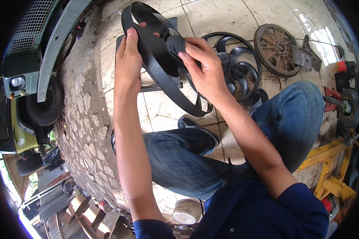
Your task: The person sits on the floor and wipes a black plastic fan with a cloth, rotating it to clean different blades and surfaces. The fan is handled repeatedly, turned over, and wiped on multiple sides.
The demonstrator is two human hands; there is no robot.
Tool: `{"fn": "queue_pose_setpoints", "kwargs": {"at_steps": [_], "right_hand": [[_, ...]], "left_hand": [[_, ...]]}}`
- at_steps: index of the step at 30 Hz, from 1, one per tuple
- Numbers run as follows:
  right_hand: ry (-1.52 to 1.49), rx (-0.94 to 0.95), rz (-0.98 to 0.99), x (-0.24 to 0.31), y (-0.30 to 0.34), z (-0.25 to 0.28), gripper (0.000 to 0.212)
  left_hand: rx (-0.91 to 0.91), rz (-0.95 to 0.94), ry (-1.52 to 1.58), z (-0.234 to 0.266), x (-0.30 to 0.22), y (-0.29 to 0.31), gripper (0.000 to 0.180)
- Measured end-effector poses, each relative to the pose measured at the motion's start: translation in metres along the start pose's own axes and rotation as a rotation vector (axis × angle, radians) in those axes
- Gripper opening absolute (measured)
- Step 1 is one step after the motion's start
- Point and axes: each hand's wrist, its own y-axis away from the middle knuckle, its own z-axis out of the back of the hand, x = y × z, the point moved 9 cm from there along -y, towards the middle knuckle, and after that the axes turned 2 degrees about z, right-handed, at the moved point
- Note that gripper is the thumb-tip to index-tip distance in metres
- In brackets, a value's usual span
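Observation:
Tilted up in front of me is a black plastic radiator fan [163,79] with a wide outer ring. My left hand [129,59] grips the ring's left side, thumb on the near face and fingertips showing inside. A dark grey cloth [175,45] is bunched in my right hand [203,65] and pressed against the inner part of the fan; the fingers partly hide the contact. Beyond my right wrist, a second black ring fan [249,49] lies on the tiles, with another dark cloth [231,67] crumpled over its middle.
A rusty toothed flywheel [275,48] lies at the far right, beside a metal bracket [303,56]. At the right stands a yellow metal frame [327,175]. On the left are rough paving [87,115] and a vehicle wheel [46,104]. A round can-like object [187,212] sits near my body.

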Motion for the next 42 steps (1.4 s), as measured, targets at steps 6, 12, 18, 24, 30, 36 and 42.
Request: {"fn": "queue_pose_setpoints", "kwargs": {"at_steps": [6, 12, 18, 24, 30, 36, 42], "right_hand": [[0.104, 0.038, 0.046, -0.001, -0.008, -0.026, 0.026], [0.149, 0.077, 0.084, 0.009, 0.020, -0.037, 0.032], [0.219, -0.104, 0.063, 0.008, -0.055, -0.034, 0.017], [0.216, -0.044, 0.038, 0.017, -0.043, -0.034, 0.016], [0.144, 0.044, -0.002, 0.016, 0.009, -0.046, 0.025], [0.175, -0.090, -0.015, 0.004, -0.049, -0.035, 0.018], [0.188, -0.086, -0.004, 0.007, -0.037, -0.038, 0.020]], "left_hand": [[-0.054, 0.036, 0.177, -0.010, 0.009, -0.003, 0.052], [-0.135, 0.024, 0.168, 0.001, 0.012, -0.008, 0.056], [-0.179, -0.023, -0.078, 0.000, 0.003, 0.000, 0.056], [-0.221, -0.036, -0.195, 0.005, 0.003, -0.008, 0.065], [-0.187, -0.020, -0.240, 0.009, -0.009, -0.007, 0.067], [-0.149, -0.030, -0.225, -0.002, -0.013, -0.011, 0.066], [-0.248, -0.030, -0.371, 0.007, -0.010, -0.012, 0.066]]}}
